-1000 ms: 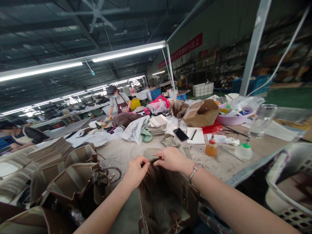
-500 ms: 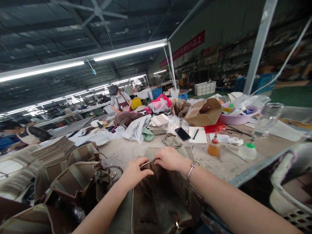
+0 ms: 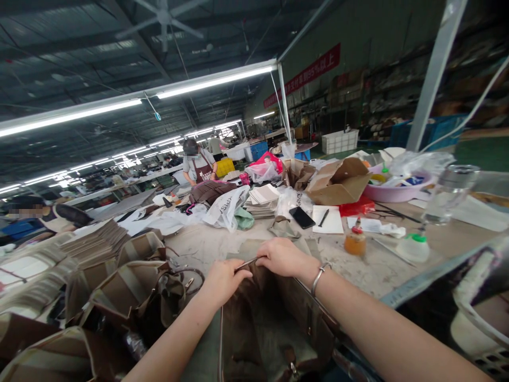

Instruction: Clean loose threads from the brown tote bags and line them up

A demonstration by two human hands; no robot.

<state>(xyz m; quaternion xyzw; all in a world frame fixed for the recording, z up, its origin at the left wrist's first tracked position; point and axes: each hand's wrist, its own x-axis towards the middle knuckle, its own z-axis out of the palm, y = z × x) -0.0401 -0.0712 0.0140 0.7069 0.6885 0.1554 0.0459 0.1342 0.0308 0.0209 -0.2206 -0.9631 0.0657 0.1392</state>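
Bright tube lights (image 3: 214, 83), dim roof (image 3: 71, 32) — soft edges

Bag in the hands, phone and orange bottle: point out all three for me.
Bag (image 3: 274, 321): head view, on its inside, below the rim.
Phone (image 3: 302, 217): head view, middle of its dark upper face.
Orange bottle (image 3: 355, 244): head view, on its body, below the red top.

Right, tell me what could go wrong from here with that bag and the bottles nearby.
The left hand and right hand pinch the rim of the bag, so a slip of either might let it sag. The orange bottle stands on the right hand's side; a wide swing could tip it. The green-capped bottle stands nearer the table's edge, so a bump might send it over.
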